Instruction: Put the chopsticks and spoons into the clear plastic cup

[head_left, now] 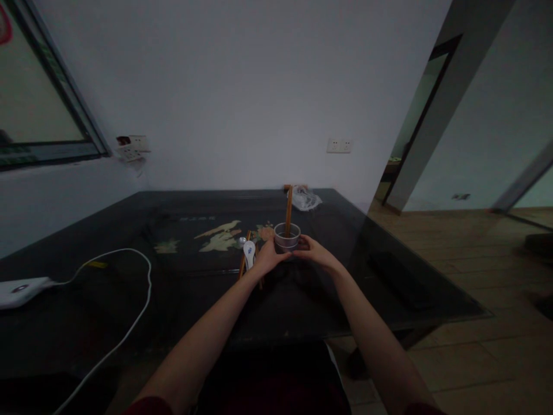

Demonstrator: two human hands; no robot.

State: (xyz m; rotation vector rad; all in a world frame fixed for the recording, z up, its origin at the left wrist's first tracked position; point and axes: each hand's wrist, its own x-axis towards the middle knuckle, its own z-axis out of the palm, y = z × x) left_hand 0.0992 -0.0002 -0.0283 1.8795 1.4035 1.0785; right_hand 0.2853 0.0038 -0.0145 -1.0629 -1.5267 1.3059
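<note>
Both my hands are wrapped round a small metal cup (287, 244) at the middle of the dark table. My left hand (268, 257) grips its left side, and my right hand (314, 252) grips the right side, the thumbs close together at the front. Wooden chopsticks (288, 212) stand almost upright in the cup, their lower ends hidden inside. Just left of my left hand lie a white spoon (249, 252) with a blue mark, a small metal spoon (242, 242) and more chopsticks (242, 267), partly covered by that hand.
A crumpled clear plastic bag (305, 198) lies at the table's (190, 311) back edge, behind the cup. A white power strip (23, 291) with a white cable (149, 282) is on the left. A dark flat object (400, 279) rests at the right. The wall (242, 115) borders the far side.
</note>
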